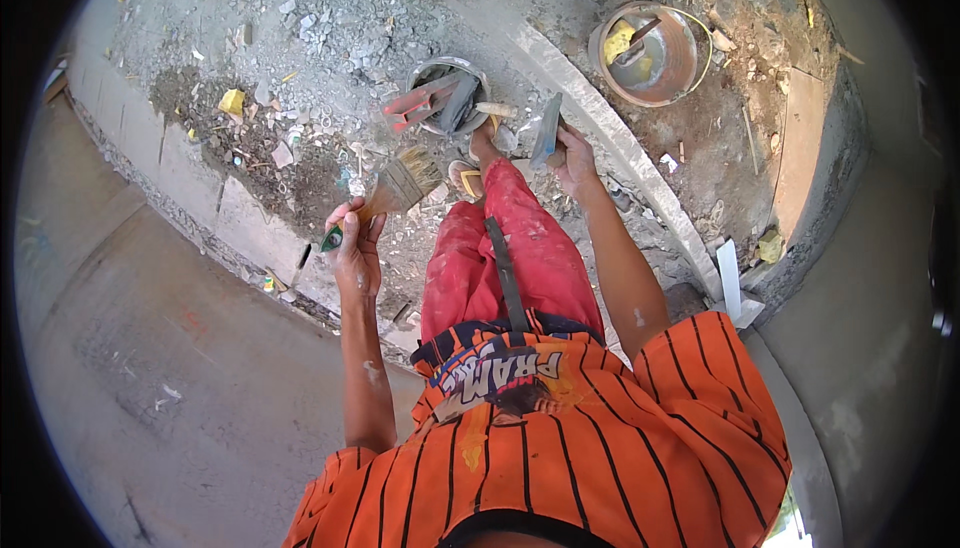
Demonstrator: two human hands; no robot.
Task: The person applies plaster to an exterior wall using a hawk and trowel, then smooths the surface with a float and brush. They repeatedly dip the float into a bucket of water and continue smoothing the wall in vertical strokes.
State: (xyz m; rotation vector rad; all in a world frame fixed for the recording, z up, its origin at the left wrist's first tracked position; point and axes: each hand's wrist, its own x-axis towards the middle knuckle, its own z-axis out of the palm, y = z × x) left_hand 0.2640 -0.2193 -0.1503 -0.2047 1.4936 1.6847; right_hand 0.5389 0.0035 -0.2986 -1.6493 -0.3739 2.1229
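Observation:
My left hand is closed round the handle of a wide paintbrush, its pale worn bristles pointing up and to the right. In my right hand is a plastering trowel, its grey blade seen nearly edge-on and its grip mostly hidden by my fingers. Between and beyond the two hands stands a small bucket by my feet. Red-edged and dark grey tools stick out of it, their exact kind partly hidden. Neither hand touches this bucket.
A larger brown bucket at the far right holds murky water, a yellow sponge and a dark-handled tool. Rubble and dust cover the ground. A raised concrete strip runs beside my right arm. Grey walls rise on both sides.

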